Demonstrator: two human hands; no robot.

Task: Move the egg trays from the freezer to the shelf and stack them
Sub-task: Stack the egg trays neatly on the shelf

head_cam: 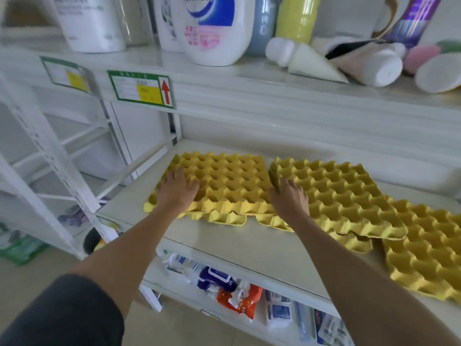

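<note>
We see our left hand (175,189) lying flat and open on the left egg tray (224,181), gripping nothing. At three o'clock from it, our right hand (289,197) rests palm-down, fingers spread, on the left edge of the middle egg tray (344,193). A third egg tray (429,248) lies at four o'clock. All sit on the white shelf (249,248).

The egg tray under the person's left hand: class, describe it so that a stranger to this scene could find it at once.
Start at the white shelf holding yellow egg trays, below the shelf of bottles. The trays lie in a row; take the leftmost egg tray, nearest the upright post. It alone has the left hand flat on its left edge, whereas the right hand rests on the middle tray.
</note>
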